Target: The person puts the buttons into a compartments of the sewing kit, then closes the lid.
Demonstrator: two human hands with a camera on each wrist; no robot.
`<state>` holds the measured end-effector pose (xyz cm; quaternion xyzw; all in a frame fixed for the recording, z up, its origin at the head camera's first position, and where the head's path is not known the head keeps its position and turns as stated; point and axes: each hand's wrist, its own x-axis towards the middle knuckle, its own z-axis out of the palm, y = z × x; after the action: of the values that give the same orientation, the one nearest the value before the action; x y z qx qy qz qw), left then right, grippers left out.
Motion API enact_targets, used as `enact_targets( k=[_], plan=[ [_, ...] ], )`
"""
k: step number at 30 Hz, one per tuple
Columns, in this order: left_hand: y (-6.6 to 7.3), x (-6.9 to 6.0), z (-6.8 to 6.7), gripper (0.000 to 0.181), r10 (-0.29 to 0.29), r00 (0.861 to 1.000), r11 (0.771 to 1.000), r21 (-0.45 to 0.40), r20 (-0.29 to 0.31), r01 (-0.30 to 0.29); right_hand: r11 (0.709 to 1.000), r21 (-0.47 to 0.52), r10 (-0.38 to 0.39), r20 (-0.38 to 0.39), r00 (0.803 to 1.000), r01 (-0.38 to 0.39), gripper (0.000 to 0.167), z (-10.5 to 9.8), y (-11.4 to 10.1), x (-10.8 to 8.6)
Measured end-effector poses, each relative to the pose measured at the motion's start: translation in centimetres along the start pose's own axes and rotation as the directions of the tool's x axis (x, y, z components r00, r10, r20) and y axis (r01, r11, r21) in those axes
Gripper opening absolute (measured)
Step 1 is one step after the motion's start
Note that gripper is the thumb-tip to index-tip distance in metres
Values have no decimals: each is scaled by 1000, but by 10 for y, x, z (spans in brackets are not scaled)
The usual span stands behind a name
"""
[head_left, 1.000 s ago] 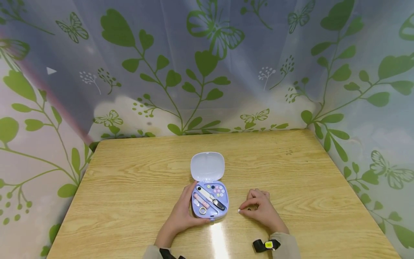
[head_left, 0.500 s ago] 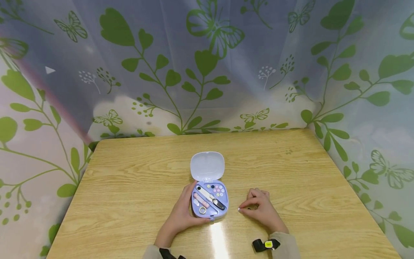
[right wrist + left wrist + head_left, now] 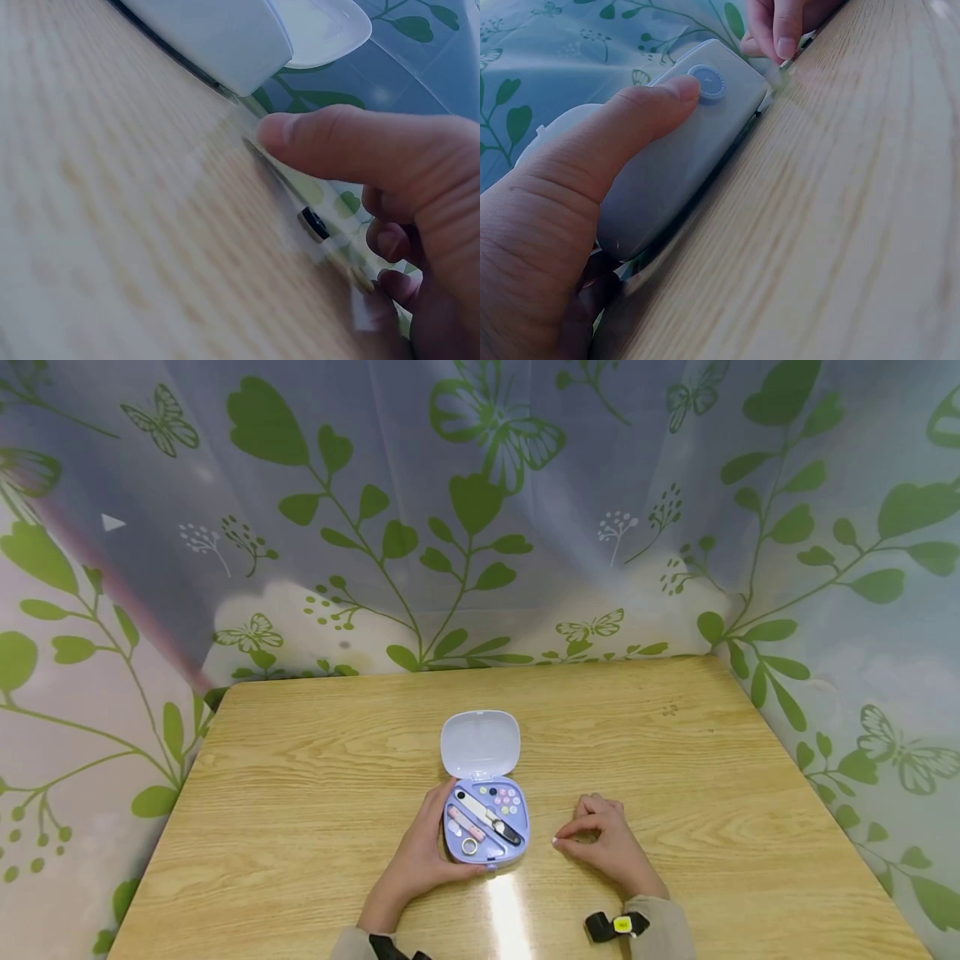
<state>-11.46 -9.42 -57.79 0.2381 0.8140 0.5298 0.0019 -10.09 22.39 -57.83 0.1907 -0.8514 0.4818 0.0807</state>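
A lavender sewing box [image 3: 517, 857] sits on the table with its pale lid [image 3: 481, 744] raised at the back. My left hand [image 3: 420, 850] grips the box's left and front sides; in the left wrist view the thumb rests on its round catch [image 3: 707, 82]. In the tray lie a white and black seam ripper-like tool [image 3: 487, 817], a pink piece [image 3: 467, 823], a gold ring [image 3: 469, 847] and several small buttons [image 3: 506, 798]. To the right of the box, my right hand [image 3: 605, 843] pinches a small white piece [image 3: 555, 841], whose kind is too small to tell.
A small black piece [image 3: 313, 223] shows beneath the right hand in the right wrist view. The wooden table [image 3: 322, 743] ends at a patterned cloth [image 3: 480, 568] behind it and at both sides. A black strap [image 3: 615, 927] circles the right wrist.
My right hand's pinched white piece has shifted up very slightly. A dark spot seen earlier beneath that hand no longer shows in the head view. The left hand stays on the box.
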Motion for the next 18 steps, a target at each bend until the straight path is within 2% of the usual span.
enact_targets(
  k=[9, 18],
  plan=[
    [-2, 0, 1, 130, 16, 1000, 1000, 3, -8, -16, 1000, 10, -20, 0, 1000, 20, 19, -1, -8, 5],
    [-1, 0, 0, 130, 7, 1000, 1000, 14, -5, -7, 998, -28, -55, -11, 998, 54, 20, -2, -14, 12]
  ],
)
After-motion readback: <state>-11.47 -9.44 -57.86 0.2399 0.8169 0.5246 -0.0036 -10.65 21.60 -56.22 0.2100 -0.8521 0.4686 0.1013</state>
